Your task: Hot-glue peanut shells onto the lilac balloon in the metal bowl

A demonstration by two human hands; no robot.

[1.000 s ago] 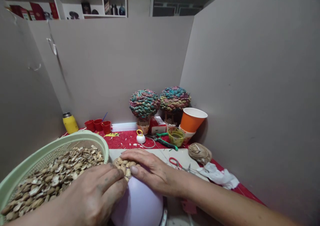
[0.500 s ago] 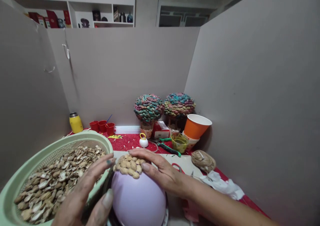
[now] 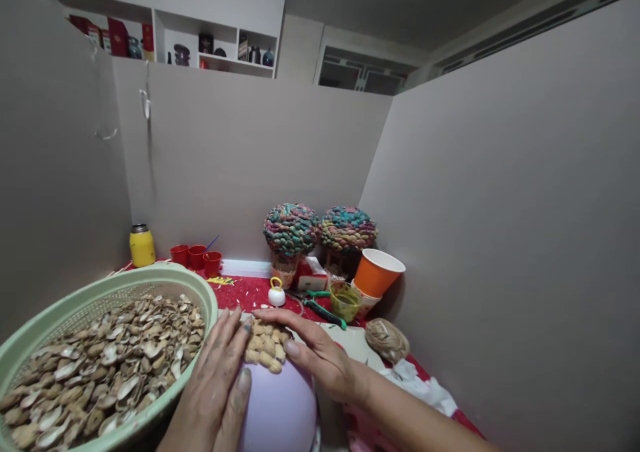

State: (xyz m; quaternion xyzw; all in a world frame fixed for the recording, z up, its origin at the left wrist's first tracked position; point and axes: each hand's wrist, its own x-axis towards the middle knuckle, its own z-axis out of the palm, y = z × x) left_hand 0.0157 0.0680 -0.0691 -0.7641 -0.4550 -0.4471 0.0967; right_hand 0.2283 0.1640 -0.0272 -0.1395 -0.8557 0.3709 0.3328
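A lilac balloon (image 3: 280, 409), round and smooth, stands in front of me with a patch of peanut shells (image 3: 266, 345) covering its top. My left hand (image 3: 215, 379) lies along the left side of the patch and the balloon, fingers stretched out. On the other side, my right hand (image 3: 313, 352) rests with extended fingers over the far edge of the shells, its thumb against their right side. Both hands touch the shells and grasp nothing. Left of the balloon is a green plastic basket (image 3: 213, 295) full of loose peanut shells (image 3: 115, 352).
Behind are two colourful shell-covered balls (image 3: 291, 229) on cups, pliers (image 3: 325, 313), a yellow-stained bowl (image 3: 345, 300) and an orange paper cup (image 3: 380, 273). A twine ball (image 3: 387, 340) lies right. Red cups (image 3: 197, 257) and a yellow bottle (image 3: 143, 245) stand back left. Grey partitions (image 3: 250, 152) surround the table.
My left hand has moved right, from beside the basket's rim onto the balloon and shells. My right hand stays on the shells. The camera view has tilted and shifted slightly.
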